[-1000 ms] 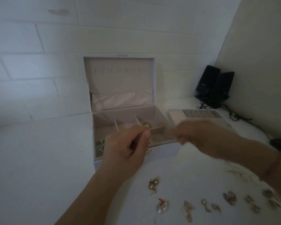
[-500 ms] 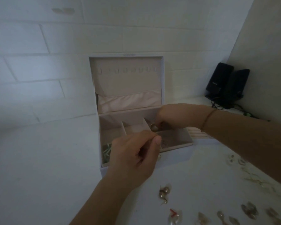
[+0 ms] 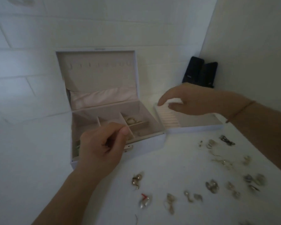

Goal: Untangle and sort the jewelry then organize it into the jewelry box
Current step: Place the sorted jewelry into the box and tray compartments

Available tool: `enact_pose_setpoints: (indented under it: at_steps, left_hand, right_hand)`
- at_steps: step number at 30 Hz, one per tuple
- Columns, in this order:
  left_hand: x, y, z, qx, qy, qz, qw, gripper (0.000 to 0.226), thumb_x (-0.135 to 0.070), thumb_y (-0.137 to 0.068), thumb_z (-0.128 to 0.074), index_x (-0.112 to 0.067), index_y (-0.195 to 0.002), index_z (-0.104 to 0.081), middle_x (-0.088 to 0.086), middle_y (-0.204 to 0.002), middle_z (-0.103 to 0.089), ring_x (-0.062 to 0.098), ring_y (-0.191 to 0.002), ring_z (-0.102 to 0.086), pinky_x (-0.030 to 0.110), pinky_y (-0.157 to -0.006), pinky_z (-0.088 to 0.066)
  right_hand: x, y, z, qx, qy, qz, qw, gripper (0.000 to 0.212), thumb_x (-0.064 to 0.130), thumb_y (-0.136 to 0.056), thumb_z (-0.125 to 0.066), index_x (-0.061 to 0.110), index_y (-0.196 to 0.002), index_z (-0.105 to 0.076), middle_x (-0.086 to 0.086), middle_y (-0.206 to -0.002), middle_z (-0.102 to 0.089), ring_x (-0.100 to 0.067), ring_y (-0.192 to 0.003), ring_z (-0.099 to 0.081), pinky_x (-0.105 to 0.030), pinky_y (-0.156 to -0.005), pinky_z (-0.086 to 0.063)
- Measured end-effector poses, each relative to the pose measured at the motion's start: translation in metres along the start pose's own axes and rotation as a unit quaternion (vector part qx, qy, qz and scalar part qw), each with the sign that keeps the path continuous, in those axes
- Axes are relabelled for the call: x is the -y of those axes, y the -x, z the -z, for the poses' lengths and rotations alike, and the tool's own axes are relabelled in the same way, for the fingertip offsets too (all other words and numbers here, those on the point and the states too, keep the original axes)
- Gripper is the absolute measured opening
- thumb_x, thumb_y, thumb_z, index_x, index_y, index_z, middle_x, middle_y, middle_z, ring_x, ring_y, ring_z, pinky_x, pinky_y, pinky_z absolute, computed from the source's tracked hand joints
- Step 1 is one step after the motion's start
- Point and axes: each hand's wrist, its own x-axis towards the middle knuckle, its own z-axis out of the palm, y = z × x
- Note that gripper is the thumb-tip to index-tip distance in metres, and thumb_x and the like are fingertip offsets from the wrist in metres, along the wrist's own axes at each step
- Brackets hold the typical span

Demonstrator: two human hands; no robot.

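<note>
The white jewelry box stands open with its lid up, beige compartments inside. Gold rings lie in its back right compartment. My left hand hovers over the box's front, fingers pinched together; whether anything small is between them I cannot tell. My right hand is over the removable tray to the right of the box, fingers apart and empty. Several loose earrings and chains lie scattered on the white table in front and to the right.
Two dark speakers stand in the back right corner against the wall. A white brick wall runs behind the box. A pearl-like earring with a red bit lies near the front.
My right hand has left the box's back right compartment and moved right over the tray, empty now. More rings lie in that compartment. My left hand stays pinched over the box's front.
</note>
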Motion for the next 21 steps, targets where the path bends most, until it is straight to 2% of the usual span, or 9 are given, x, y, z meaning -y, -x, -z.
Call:
enact_pose_setpoints:
  at_steps: [1,3,6,8,11,14,17,21]
  left_hand:
    - [-0.001,0.0,0.0,0.002,-0.003,0.0,1.0,0.026,-0.021,-0.091,-0.055,-0.01,-0.072,-0.07,-0.004,-0.05,-0.052,0.013,-0.052,-0.048,0.007,-0.052,-0.032]
    - [-0.003,0.001,-0.002,0.009,-0.005,0.0,1.0,0.026,-0.022,-0.091,-0.055,-0.01,-0.073,-0.07,-0.006,-0.052,-0.053,0.012,-0.053,-0.049,0.006,-0.053,-0.033]
    - [-0.005,0.003,-0.004,0.013,-0.01,0.012,1.0,0.025,-0.024,-0.091,-0.055,-0.013,-0.074,-0.07,-0.014,-0.053,-0.051,0.009,-0.054,-0.051,0.006,-0.053,-0.033]
    - [-0.005,0.004,-0.004,0.012,-0.029,0.017,0.999,0.027,-0.026,-0.091,-0.055,-0.012,-0.074,-0.071,-0.008,-0.051,-0.053,0.011,-0.055,-0.051,0.006,-0.053,-0.033]
    - [-0.007,0.005,-0.006,0.013,-0.057,0.016,0.998,0.031,-0.027,-0.091,-0.054,-0.007,-0.076,-0.072,0.001,-0.049,-0.055,0.012,-0.057,-0.051,0.006,-0.054,-0.034]
    - [-0.009,0.006,-0.009,0.01,-0.076,0.015,0.997,0.034,-0.028,-0.091,-0.053,-0.004,-0.076,-0.072,0.005,-0.05,-0.056,0.011,-0.056,-0.05,0.005,-0.056,-0.034]
    - [-0.009,0.008,-0.01,0.001,-0.083,0.007,0.997,0.034,-0.027,-0.091,-0.053,-0.003,-0.075,-0.072,0.008,-0.05,-0.057,0.011,-0.056,-0.049,0.008,-0.057,-0.036]
    - [-0.004,0.009,-0.009,0.01,-0.086,0.013,0.996,0.034,-0.029,-0.091,-0.053,-0.005,-0.074,-0.071,0.003,-0.051,-0.056,0.012,-0.057,-0.051,0.011,-0.054,-0.036]
  right_hand:
    - [-0.006,0.019,0.004,-0.03,-0.018,-0.017,0.999,0.027,0.01,-0.092,-0.058,0.025,-0.112,-0.067,0.013,-0.107,-0.064,0.006,-0.097,-0.054,0.005,-0.082,-0.032]
    - [-0.02,0.06,0.005,-0.059,-0.026,-0.059,0.996,0.027,0.011,-0.09,-0.06,0.031,-0.106,-0.068,0.014,-0.101,-0.065,-0.001,-0.086,-0.062,0.003,-0.074,-0.04]
    - [-0.035,0.119,-0.008,-0.02,-0.022,-0.139,0.99,0.036,0.018,-0.089,-0.062,0.053,-0.093,-0.058,0.019,-0.1,-0.068,0.001,-0.073,-0.063,-0.005,-0.061,-0.043]
    - [-0.037,0.15,-0.023,0.016,-0.033,-0.166,0.985,0.036,0.023,-0.088,-0.064,0.057,-0.089,-0.054,0.023,-0.095,-0.067,0.006,-0.08,-0.06,-0.008,-0.063,-0.043]
    - [-0.028,0.18,-0.046,0.033,-0.033,-0.216,0.975,0.018,0.051,-0.081,-0.065,0.059,-0.092,-0.053,0.033,-0.094,-0.058,0.013,-0.089,-0.051,-0.009,-0.067,-0.037]
    - [-0.021,0.19,-0.064,0.011,0.021,-0.26,0.965,0.038,0.073,-0.07,-0.059,0.055,-0.103,-0.051,0.031,-0.096,-0.052,0.009,-0.089,-0.049,-0.013,-0.073,-0.039]
    - [-0.013,0.186,-0.071,0.024,0.018,-0.261,0.965,0.042,0.063,-0.078,-0.06,0.049,-0.116,-0.05,0.025,-0.099,-0.053,0.004,-0.091,-0.047,-0.02,-0.083,-0.041]
    - [-0.014,0.181,-0.08,0.011,0.043,-0.227,0.973,0.036,0.051,-0.09,-0.052,0.04,-0.124,-0.053,0.022,-0.102,-0.053,0.003,-0.088,-0.047,-0.019,-0.082,-0.042]
